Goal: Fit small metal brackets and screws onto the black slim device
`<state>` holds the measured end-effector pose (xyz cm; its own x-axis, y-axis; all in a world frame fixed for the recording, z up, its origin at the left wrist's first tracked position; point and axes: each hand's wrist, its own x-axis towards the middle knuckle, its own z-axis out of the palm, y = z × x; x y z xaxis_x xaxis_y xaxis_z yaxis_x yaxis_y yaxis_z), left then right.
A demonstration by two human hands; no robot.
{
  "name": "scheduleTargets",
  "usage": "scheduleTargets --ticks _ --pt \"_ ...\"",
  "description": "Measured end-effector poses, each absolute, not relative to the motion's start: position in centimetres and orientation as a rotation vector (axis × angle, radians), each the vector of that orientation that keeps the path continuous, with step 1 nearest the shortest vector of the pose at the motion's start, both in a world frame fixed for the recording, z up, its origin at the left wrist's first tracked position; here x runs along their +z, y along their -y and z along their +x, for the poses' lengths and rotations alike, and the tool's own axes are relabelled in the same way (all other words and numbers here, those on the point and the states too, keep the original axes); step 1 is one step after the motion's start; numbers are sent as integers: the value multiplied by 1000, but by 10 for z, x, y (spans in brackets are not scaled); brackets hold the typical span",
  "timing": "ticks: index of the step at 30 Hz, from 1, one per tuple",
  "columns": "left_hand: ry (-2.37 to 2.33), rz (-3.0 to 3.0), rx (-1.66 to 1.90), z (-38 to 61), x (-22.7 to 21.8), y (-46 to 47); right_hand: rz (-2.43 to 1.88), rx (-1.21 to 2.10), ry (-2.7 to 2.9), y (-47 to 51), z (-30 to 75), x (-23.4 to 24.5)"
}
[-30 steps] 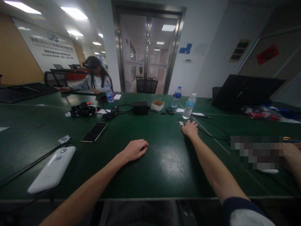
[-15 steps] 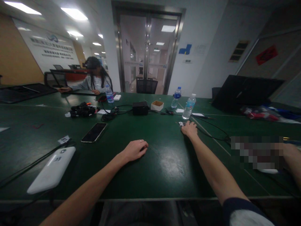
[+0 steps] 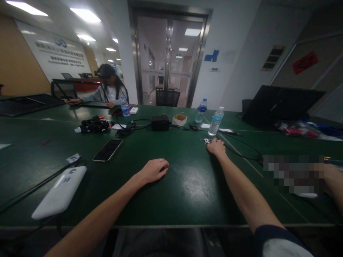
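Note:
My left hand (image 3: 155,170) rests on the green table (image 3: 184,208), its fingers curled loosely together and nothing visible in them. Farther out on the right, my right hand (image 3: 216,146) lies low on the table top. Its fingers are bent over a small flat black-and-white item (image 3: 207,141), part of which shows at the thumb side; the rest is hidden under the hand. Just beyond those fingers stands a clear water bottle (image 3: 215,122) with a light blue label. A dark-screened smartphone (image 3: 107,150) lies to the left of my left hand.
A white power bank (image 3: 59,192) with a cable lies at left. Across the table are a black box (image 3: 160,123), a small open box (image 3: 179,120), tangled cables (image 3: 124,132) and two more bottles. Another person (image 3: 111,87) sits far left; a person's arm (image 3: 334,178) shows at right.
Both hands hold the same places on the table. The view has shifted very slightly; no object has visibly moved.

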<state>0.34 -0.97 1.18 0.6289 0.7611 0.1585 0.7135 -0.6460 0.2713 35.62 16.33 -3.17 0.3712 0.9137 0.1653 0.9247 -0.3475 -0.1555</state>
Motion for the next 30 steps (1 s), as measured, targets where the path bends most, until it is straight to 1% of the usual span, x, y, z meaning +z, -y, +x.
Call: scheduleTargets --ticks 17,19,24,26,30 --pt "-1224 2676 382 4 11 9 -2402 -145 1565 -154 348 -27" --pt "-1222 2677 384 3 11 9 -2374 -202 1556 -147 343 -26" --pt "-1229 2672 385 3 10 9 -2163 -462 1631 -124 333 -22" --pt "-1238 2675 373 3 11 9 -2189 -449 1598 -116 335 -22" --pt "-1225 2693 349 2 13 9 -2351 -264 1484 -109 346 -28"
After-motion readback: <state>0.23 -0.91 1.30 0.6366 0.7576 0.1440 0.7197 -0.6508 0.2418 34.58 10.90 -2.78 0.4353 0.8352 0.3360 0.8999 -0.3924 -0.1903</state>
